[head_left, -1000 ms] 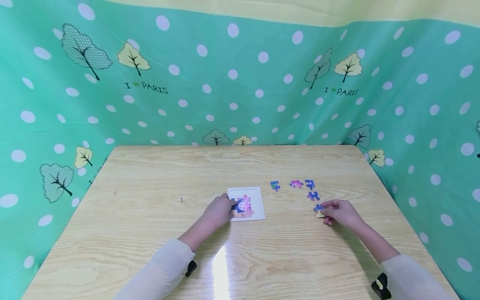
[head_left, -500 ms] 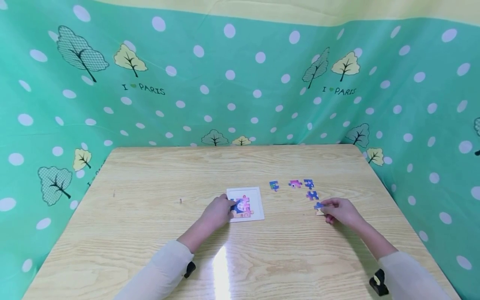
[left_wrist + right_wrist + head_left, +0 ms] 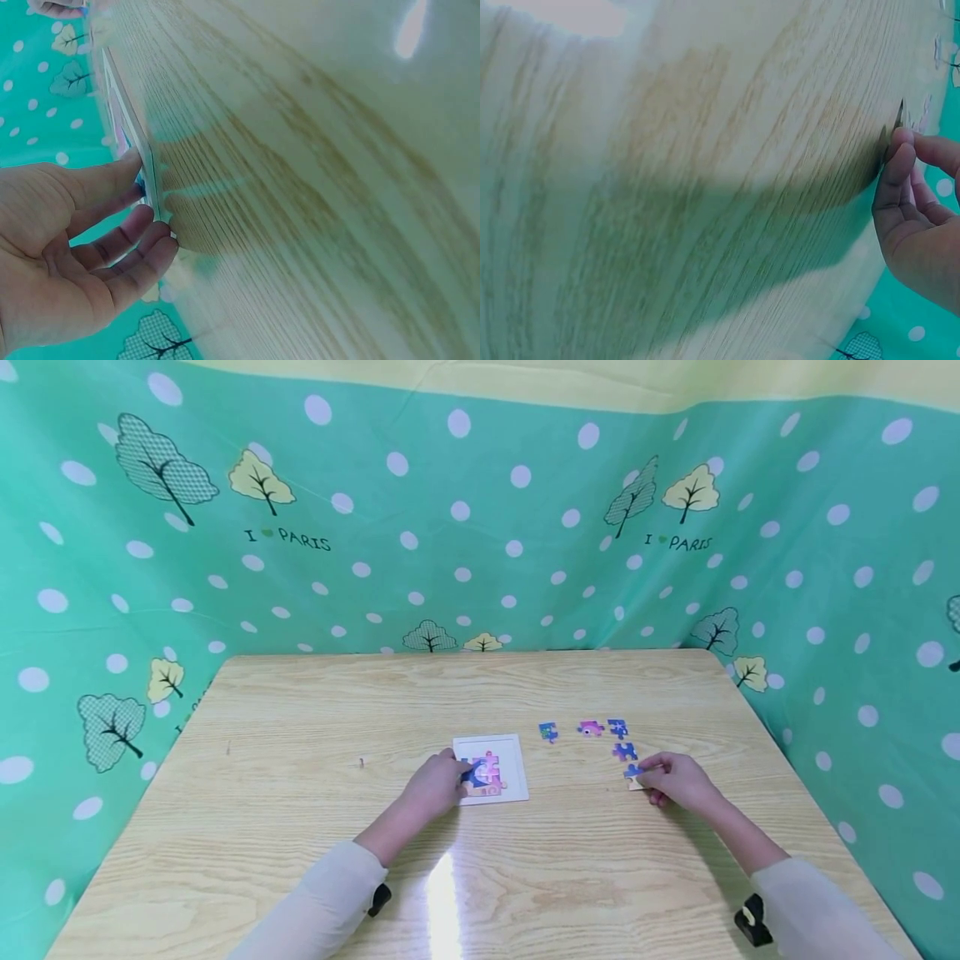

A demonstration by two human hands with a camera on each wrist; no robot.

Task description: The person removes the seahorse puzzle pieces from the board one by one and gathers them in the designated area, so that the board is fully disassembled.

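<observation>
My left hand [image 3: 437, 782] holds the left edge of a white puzzle tray [image 3: 517, 764] lying on the table. Several joined pink and blue puzzle pieces [image 3: 491, 768] sit in the tray, partly covered by my fingers. In the left wrist view, the thumb of my left hand [image 3: 90, 240] lies at the rim of the tray [image 3: 133, 124] and the lower fingers bend beside it. Further right, my right hand [image 3: 678, 779] pinches a blue and cream puzzle piece [image 3: 632, 774]. My right hand [image 3: 919, 199] hides most of that piece in the right wrist view.
Loose puzzle pieces lie right of the tray: a blue-green one [image 3: 548, 732], a pink one with an eye [image 3: 590, 728], a blue one with a star [image 3: 617, 727] and another blue one [image 3: 624, 751]. A tiny scrap [image 3: 362, 762] lies left on the wooden table [image 3: 300, 718].
My right hand has shifted slightly left with the pinched puzzle piece, which is closer below the loose blue one. The left hand and the tray keep their place.
</observation>
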